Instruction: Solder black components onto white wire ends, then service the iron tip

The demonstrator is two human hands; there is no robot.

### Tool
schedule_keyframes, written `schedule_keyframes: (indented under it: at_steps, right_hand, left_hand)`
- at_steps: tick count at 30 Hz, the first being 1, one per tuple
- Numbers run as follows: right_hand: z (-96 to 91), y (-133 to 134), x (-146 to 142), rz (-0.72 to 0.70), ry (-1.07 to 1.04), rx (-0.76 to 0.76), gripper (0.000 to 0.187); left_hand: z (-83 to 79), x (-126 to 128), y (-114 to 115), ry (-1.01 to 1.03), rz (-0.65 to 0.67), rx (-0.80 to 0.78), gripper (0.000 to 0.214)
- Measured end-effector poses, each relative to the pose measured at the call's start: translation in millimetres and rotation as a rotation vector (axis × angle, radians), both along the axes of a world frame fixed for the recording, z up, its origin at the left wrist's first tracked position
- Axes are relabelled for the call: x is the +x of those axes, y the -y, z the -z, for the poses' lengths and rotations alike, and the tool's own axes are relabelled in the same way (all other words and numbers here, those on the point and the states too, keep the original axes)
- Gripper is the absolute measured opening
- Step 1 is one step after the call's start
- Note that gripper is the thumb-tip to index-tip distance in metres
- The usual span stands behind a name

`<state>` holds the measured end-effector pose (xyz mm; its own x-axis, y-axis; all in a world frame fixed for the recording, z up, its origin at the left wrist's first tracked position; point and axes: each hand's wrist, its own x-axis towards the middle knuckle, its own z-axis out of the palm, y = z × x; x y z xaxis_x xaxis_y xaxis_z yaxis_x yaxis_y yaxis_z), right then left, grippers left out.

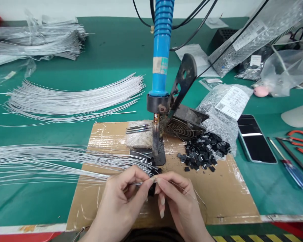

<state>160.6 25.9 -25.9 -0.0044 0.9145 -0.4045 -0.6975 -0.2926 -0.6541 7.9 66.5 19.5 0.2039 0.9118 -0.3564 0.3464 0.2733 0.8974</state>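
Observation:
My left hand [127, 198] is closed, with thumb and forefinger pinching a white wire near its end. Meeting it fingertip to fingertip, my right hand [178, 198] pinches too; a thin silvery wire [200, 198] runs out past its knuckles. What lies right between the fingertips is too small to make out. Just beyond them are black connectors [151, 170] at the ends of a spread of white wires [65, 158] coming in from the left. Above the connectors a blue-handled soldering iron [159, 80] points tip down in a black holder.
Cardboard [227, 198] covers the table under my hands. Loose black connectors [207, 151] are heaped right of the iron, before a round vent grille [183, 127]. A wire bundle [75, 97] lies behind left. At right are a phone [257, 138], a screwdriver [295, 173] and red-handled pliers [300, 137].

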Motion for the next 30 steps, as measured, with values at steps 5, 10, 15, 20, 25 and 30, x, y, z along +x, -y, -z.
schedule_keyframes:
  at_steps: [5, 10, 15, 20, 25, 30]
  right_hand:
    - [3.8, 2.4, -6.7, 0.068, -0.032, 0.004, 0.018]
    - [2.4, 1.6, -9.2, 0.073, -0.025, -0.017, 0.019]
    - [3.1, 1.4, -8.1, 0.082, -0.053, 0.019, 0.022]
    - [-2.0, 3.8, -4.3, 0.043, 0.062, -0.008, 0.024]
    - [-9.6, 3.4, -6.0, 0.071, 0.153, -0.066, 0.025]
    - [-11.2, 2.2, -6.4, 0.078, 0.143, -0.068, 0.023]
  left_hand:
    - [5.0, 4.4, 6.5, 0.009, -0.043, 0.034, 0.029]
    - [6.1, 8.0, 9.5, 0.042, -0.106, -0.005, 0.029]
    - [1.8, 10.4, 6.2, 0.074, -0.142, -0.043, 0.025]
    - [-1.6, 12.2, 4.9, 0.041, -0.175, -0.009, 0.026]
    - [5.0, 8.7, 7.7, 0.016, -0.179, 0.063, 0.025]
    - [15.3, 2.0, 9.1, -0.008, -0.078, 0.18, 0.023]
